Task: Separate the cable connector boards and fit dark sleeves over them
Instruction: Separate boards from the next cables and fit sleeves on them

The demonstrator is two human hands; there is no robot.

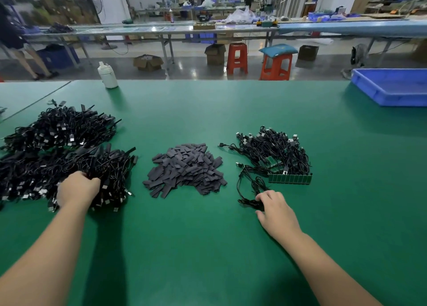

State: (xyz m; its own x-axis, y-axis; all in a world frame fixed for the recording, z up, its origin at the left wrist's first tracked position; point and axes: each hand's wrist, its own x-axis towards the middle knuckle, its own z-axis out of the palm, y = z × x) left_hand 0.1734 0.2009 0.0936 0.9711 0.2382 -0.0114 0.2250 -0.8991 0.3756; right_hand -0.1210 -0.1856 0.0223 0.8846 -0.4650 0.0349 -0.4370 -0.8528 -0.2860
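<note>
Right hand (276,210) pinches a limp black cable (250,190) beside the 1 green board strip (290,178)—thin, likely brittle; hold by edges. Left hand (77,189) grips the finished pile (69,167). Sleeves (187,169) light—centre of table.

Green table (208,248), black cables (57,130), dk grey sleeves (184,169), green boards (290,178), blue tray (369,91).

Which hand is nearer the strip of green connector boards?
Right. The right hand grips a loose black cable just below the green board strip. The left hand is far across the table, past the sleeve pile, holding cables in the big left-side heap.
</note>
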